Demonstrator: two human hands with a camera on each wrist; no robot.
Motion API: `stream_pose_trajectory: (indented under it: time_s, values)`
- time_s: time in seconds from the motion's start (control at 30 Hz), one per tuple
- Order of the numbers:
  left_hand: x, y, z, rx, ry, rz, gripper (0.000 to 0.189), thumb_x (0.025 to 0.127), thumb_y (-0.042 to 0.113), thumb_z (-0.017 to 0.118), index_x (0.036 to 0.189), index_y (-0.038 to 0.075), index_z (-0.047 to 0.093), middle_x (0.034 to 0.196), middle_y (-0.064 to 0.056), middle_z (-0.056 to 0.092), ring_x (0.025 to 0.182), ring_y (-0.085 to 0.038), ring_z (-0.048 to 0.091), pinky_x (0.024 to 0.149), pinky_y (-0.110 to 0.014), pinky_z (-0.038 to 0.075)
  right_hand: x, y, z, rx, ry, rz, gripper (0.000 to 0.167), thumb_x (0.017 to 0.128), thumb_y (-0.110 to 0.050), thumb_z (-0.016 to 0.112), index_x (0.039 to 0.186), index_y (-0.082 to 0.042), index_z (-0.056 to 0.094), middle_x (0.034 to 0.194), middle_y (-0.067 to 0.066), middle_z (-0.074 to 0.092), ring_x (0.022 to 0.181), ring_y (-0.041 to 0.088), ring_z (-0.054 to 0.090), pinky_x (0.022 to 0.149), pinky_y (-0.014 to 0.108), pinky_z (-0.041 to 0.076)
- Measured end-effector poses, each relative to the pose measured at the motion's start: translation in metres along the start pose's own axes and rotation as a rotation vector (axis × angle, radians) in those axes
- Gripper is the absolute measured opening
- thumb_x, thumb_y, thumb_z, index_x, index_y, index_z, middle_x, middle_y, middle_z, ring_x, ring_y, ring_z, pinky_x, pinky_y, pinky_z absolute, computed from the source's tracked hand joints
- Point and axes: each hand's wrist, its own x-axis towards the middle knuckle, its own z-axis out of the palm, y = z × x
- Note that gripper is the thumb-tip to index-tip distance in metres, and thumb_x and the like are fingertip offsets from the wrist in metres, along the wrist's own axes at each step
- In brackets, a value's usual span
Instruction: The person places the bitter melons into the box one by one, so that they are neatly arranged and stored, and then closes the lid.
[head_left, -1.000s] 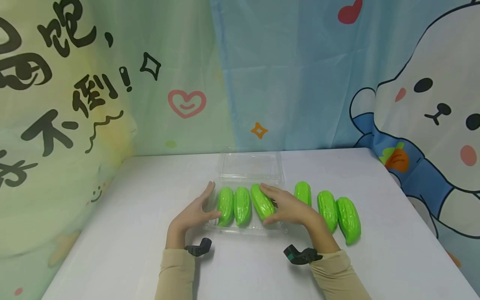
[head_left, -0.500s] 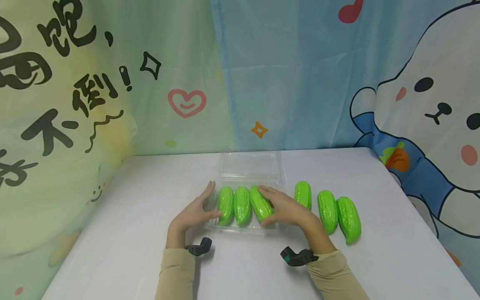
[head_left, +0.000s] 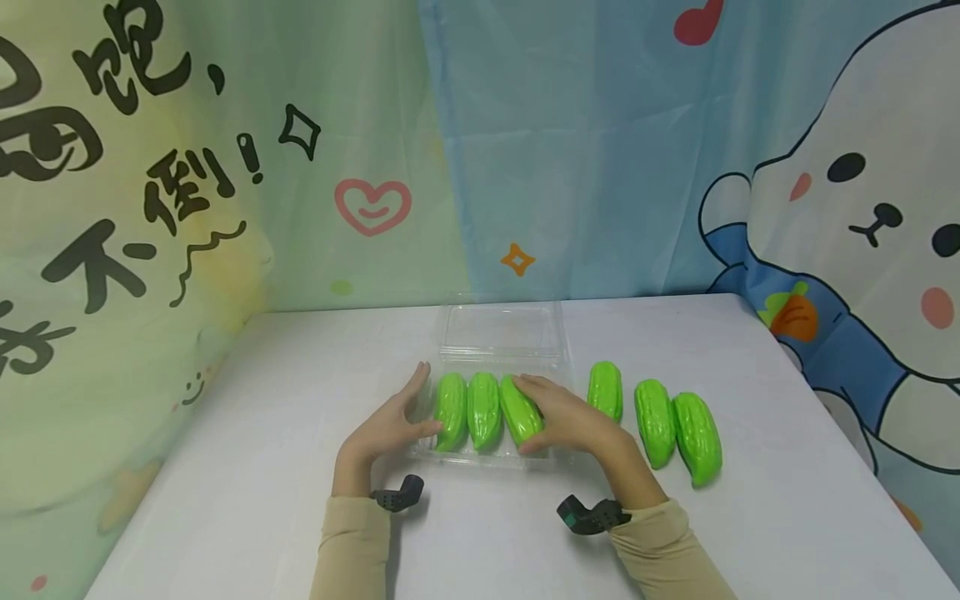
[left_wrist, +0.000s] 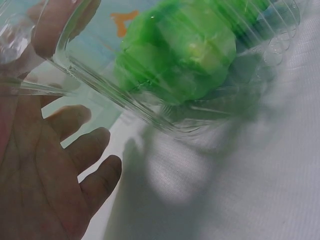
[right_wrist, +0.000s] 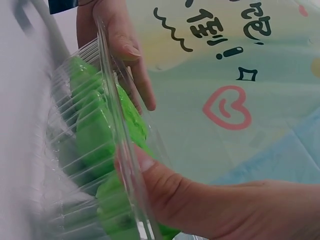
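Note:
A clear plastic clamshell box (head_left: 498, 460) stands with its lid folded back. Two green toy bitter melons (head_left: 452, 412) lie side by side in its base, seen through the plastic wall in the left wrist view. My right hand (head_left: 573, 419) holds a third bitter melon (head_left: 521, 410), slightly tilted, at the right of those two, with the thumb at its near end and the fingers at its far end. In the right wrist view the right thumb (right_wrist: 170, 187) lies at the box rim. My left hand (head_left: 390, 425) rests at the box's left side, fingers extended, thumb over the edge.
Three more bitter melons (head_left: 655, 423) lie on the white table (head_left: 480, 533) right of the box, partly behind my right forearm. The box lid (head_left: 502, 329) lies behind the base, near a printed curtain (head_left: 570, 167).
My right hand has shifted slightly left and down with the third bitter melon, bringing it closer to the other two in the box. The left hand has stayed in place.

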Motion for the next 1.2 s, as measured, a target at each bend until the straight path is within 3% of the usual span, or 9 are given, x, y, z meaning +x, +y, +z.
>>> stream_pose_trajectory:
  time_s: [0.23, 0.67, 1.03, 1.2]
  values:
    - [0.0014, -0.0012, 0.0006, 0.008, -0.002, -0.016, 0.106, 0.077, 0.048, 0.073, 0.154, 0.021, 0.005, 0.161, 0.005, 0.002, 0.148, -0.016, 0.005, 0.121, -0.04, 0.012, -0.0008, -0.0023, 0.0, -0.016, -0.014, 0.021, 0.101, 0.069, -0.033, 0.084, 0.149, -0.006, 0.029, 0.155, 0.016, 0.027, 0.141, 0.037, 0.029, 0.114, 0.052, 0.03]
    - [0.0, -0.0007, 0.0001, 0.008, 0.006, -0.022, 0.106, 0.077, 0.049, 0.073, 0.154, 0.021, 0.005, 0.161, 0.005, 0.002, 0.148, -0.016, 0.005, 0.121, -0.04, 0.012, -0.002, -0.0012, -0.0008, -0.049, -0.051, -0.013, 0.098, 0.076, -0.04, 0.078, 0.15, -0.005, 0.025, 0.156, 0.017, 0.025, 0.141, 0.037, 0.029, 0.113, 0.051, 0.031]
    - [0.0004, 0.0015, 0.0015, 0.01, 0.02, -0.02, 0.101, 0.081, 0.037, 0.073, 0.154, 0.017, 0.006, 0.161, -0.002, 0.003, 0.149, -0.022, 0.004, 0.121, -0.044, 0.012, -0.0052, 0.0018, -0.0053, -0.024, -0.11, -0.078, 0.091, 0.084, -0.04, 0.067, 0.15, 0.0, 0.02, 0.157, 0.021, 0.018, 0.141, 0.039, 0.027, 0.113, 0.052, 0.032]
    - [0.0009, 0.0035, 0.002, 0.003, 0.019, -0.031, 0.1, 0.082, 0.029, 0.073, 0.154, 0.011, 0.005, 0.161, -0.007, 0.001, 0.148, -0.026, 0.002, 0.121, -0.046, 0.009, -0.0047, 0.0043, -0.0053, -0.037, -0.099, -0.085, 0.093, 0.083, -0.041, 0.07, 0.149, 0.002, 0.02, 0.157, 0.02, 0.019, 0.143, 0.037, 0.025, 0.115, 0.05, 0.029]
